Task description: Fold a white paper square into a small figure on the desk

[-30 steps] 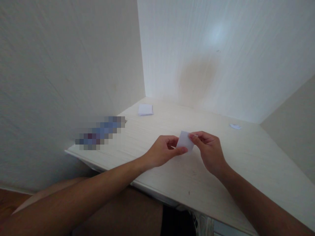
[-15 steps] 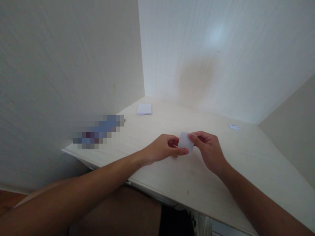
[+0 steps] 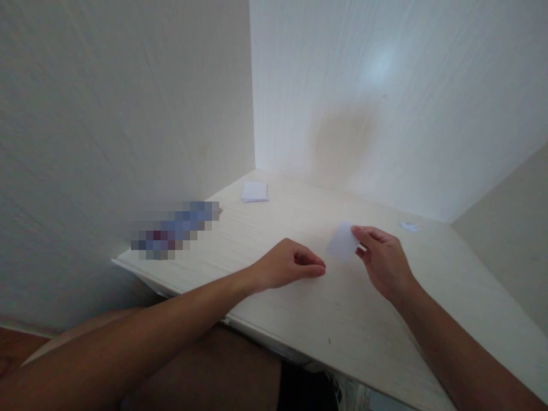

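My right hand point(image 3: 381, 254) pinches a small white sheet of paper point(image 3: 342, 240) by its right edge, between thumb and fingers. The sheet slants above the tabletop, its left part free. To the left of it is my left hand point(image 3: 297, 265), apart from the paper. Its thumb and fingertips are pressed together, and I see nothing between them. A stack of white paper point(image 3: 255, 192) lies farther back, left of both hands. Beyond my right hand, some small white paper scraps point(image 3: 409, 226) rest on the table.
The pale table point(image 3: 282, 319) stands against walls at the left, back and right. A pixelated bluish object point(image 3: 180, 228) lies by the left wall. The table's front edge runs just above my legs.
My left hand has let go of the paper and its fingertips have come together. The right hand has drawn the sheet to the right, away from the left hand.
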`<state>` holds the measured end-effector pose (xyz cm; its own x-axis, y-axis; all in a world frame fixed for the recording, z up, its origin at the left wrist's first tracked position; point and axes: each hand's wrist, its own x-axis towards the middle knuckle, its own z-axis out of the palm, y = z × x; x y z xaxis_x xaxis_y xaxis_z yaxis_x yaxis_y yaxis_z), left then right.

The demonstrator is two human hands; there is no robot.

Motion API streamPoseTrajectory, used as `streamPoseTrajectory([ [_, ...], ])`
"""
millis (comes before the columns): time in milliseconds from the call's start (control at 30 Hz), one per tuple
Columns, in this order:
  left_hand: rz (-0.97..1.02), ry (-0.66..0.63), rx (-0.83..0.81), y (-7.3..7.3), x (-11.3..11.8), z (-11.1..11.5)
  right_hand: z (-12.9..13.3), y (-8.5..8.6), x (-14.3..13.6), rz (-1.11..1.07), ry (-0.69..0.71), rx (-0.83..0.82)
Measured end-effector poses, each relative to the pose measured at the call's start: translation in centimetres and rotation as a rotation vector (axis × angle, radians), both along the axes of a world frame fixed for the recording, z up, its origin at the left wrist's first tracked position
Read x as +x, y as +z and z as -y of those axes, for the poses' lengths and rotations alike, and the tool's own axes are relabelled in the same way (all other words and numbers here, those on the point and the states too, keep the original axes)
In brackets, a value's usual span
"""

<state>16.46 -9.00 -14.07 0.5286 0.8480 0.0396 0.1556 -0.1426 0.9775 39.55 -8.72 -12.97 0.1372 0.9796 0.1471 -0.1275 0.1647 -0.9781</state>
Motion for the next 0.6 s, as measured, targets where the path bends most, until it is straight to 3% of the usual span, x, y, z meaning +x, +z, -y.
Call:
streamPoseTrajectory([
  [133, 0.147, 0.019, -0.144, -0.1, 0.4, -0.7, 0.5, -0.6, -1.1, 0.083, 0.212, -0.136],
  [267, 0.087, 0.142, -0.078, 0.0, 0.7, -0.8, 0.6, -0.9, -1.3, 0.142, 0.235, -0.157],
  [433, 0.156, 0.039, -0.103, -0.1, 0.8, -0.9, 0.5, -1.1, -1.2, 0.301, 0.313, -0.136],
  [600, -0.184, 0.026, 0.211, 0.1, 0.2, -1.6, 0.5, -1.3, -1.3, 0.61, 0.373, 0.014],
])
